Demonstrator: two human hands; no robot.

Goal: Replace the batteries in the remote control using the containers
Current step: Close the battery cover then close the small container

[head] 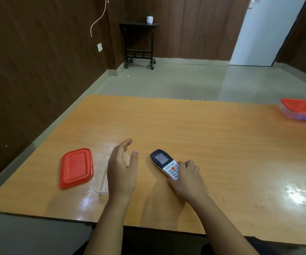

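The orange wood-grain worktop (213, 144) fills the middle and lower frame, its rounded near edge running across the bottom and its far edge crossing the middle of the frame. Most of its right half lies bare and glossy, leaving wide room there. At the right edge of the frame sits a closed container (302, 111), clear-walled under a red lid, well apart from everything else. At lower left a loose red lid (76, 168) lies flat, near the worktop's left edge. Just beside it, on its right, is an open clear container (100, 176), partly hidden by my left hand (122, 173). That hand hovers over it, edge-on, fingers spread, its grip wide and holding nothing. The remote control (165, 163) lies at lower centre, face up and tilted, dark top with a grey screen pointing up-left, white lower half with an orange button. My right hand (187, 179) rests on its lower end, grip curled around the remote's bottom.
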